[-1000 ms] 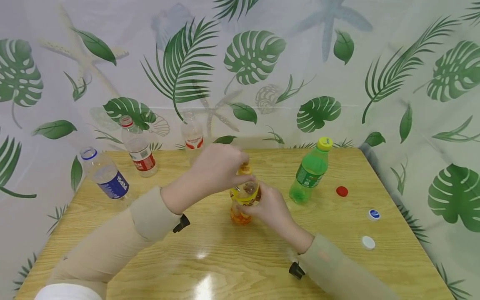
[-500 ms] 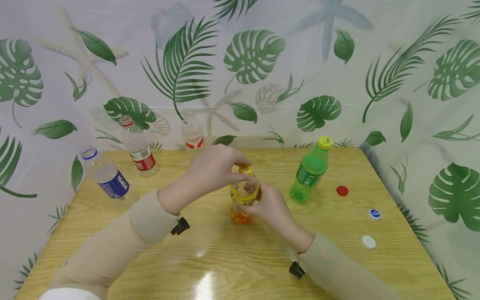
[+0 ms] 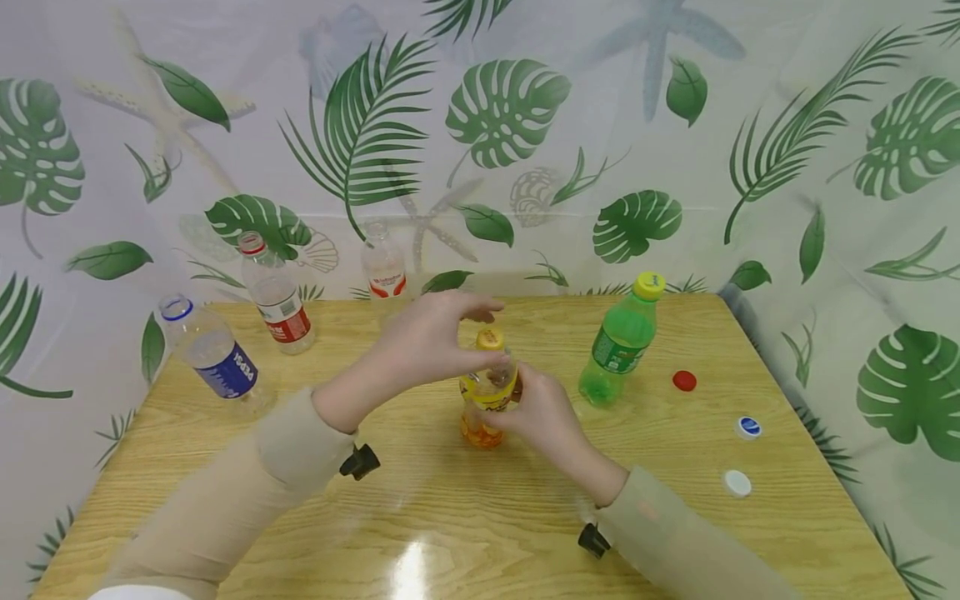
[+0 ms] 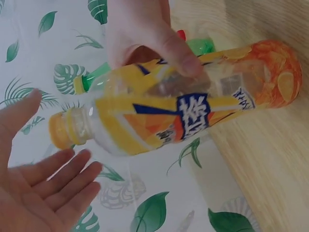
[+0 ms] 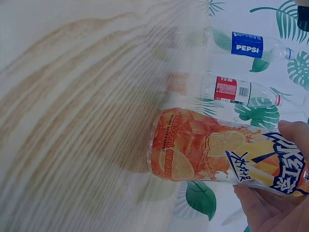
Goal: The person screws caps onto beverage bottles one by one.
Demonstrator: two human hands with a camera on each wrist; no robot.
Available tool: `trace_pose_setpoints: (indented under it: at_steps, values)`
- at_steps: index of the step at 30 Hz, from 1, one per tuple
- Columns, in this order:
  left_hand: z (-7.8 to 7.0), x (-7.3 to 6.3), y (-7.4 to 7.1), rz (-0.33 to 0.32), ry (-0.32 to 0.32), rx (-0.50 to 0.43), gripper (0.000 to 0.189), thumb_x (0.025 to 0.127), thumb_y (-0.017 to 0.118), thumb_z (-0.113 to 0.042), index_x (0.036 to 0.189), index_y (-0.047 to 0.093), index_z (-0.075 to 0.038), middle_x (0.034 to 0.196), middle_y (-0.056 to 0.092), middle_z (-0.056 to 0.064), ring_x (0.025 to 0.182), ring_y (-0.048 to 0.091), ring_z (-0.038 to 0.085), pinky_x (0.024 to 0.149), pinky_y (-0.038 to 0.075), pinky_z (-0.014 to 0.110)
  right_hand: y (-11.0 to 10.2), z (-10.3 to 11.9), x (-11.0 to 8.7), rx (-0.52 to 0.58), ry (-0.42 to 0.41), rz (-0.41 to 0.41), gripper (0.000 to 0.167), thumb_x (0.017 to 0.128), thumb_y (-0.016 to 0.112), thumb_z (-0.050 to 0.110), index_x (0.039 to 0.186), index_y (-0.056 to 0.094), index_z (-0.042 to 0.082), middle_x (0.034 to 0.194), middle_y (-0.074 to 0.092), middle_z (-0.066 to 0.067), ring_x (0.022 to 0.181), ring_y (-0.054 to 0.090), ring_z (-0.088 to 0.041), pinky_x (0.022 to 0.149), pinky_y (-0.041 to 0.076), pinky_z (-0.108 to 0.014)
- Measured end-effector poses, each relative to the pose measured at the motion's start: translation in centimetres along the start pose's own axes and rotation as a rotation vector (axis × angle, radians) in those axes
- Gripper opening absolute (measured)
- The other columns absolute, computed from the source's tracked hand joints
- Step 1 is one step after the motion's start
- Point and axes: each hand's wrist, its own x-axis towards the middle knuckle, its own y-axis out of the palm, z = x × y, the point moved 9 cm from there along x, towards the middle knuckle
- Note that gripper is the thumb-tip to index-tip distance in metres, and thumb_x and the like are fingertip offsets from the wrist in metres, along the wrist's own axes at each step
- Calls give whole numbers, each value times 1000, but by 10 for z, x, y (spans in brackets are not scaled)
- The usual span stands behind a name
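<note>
An iced tea bottle (image 3: 480, 389) with a yellow and orange label stands upright at the middle of the wooden table. My right hand (image 3: 546, 417) grips its body from the right, thumb across the front in the head view. On the bottle's neck sits a yellow cap (image 4: 59, 131). My left hand (image 3: 420, 337) is spread around the cap, its fingers extended and apart from it in the left wrist view. Orange fruit slices are printed on the bottle's lower part (image 5: 186, 145), seen in the right wrist view.
Uncapped bottles stand at the left: a Pepsi bottle (image 3: 228, 371), a red-labelled one (image 3: 285, 317) and a clear one (image 3: 387, 283) behind my left hand. A green bottle (image 3: 618, 346) with a yellow cap is at the right, near red (image 3: 684, 381), blue (image 3: 748, 428) and white (image 3: 737, 483) caps.
My left fingers have opened and lifted off the yellow cap, which they held before. The right hand and the iced tea bottle have stayed in place.
</note>
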Motion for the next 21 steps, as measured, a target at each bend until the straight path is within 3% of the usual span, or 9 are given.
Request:
trace_pose_setpoints:
  at_steps: [5, 8, 11, 17, 21]
  values:
    - [6, -1, -2, -127, -47, -119, 32, 85, 92, -32, 104, 76, -13, 101, 76, 1, 98, 72, 18, 90, 59, 36, 0, 1, -1, -8, 6, 1, 48, 81, 93, 15, 121, 69, 2, 117, 79, -14, 105, 77, -31, 90, 65, -45]
    - [9, -1, -2, -152, -31, -179, 26, 83, 94, -26, 98, 77, -12, 98, 78, 1, 95, 74, 17, 89, 60, 34, 0, 2, -1, 1, 13, 5, 50, 81, 94, 16, 122, 69, 2, 117, 79, -14, 106, 77, -31, 91, 64, -45]
    - [11, 1, -1, -117, -5, -247, 25, 85, 92, -19, 104, 80, -7, 103, 81, 6, 97, 77, 20, 90, 62, 35, 0, 2, -1, 4, 18, 7, 51, 81, 93, 16, 123, 68, 2, 118, 78, -14, 107, 77, -31, 92, 64, -45]
    - [15, 2, 7, 14, 18, -427, 29, 92, 80, -3, 120, 77, 0, 121, 79, 15, 109, 78, 29, 101, 62, 39, 0, 2, -1, 7, 24, 3, 52, 81, 93, 13, 125, 67, 0, 119, 78, -15, 107, 77, -32, 92, 64, -46]
    - [13, -1, 9, -7, 10, -383, 40, 93, 81, -11, 131, 73, -3, 125, 77, 12, 117, 75, 26, 107, 58, 38, 0, 2, 0, -8, 12, 2, 49, 82, 93, 15, 122, 69, 1, 118, 79, -15, 105, 77, -31, 91, 64, -45]
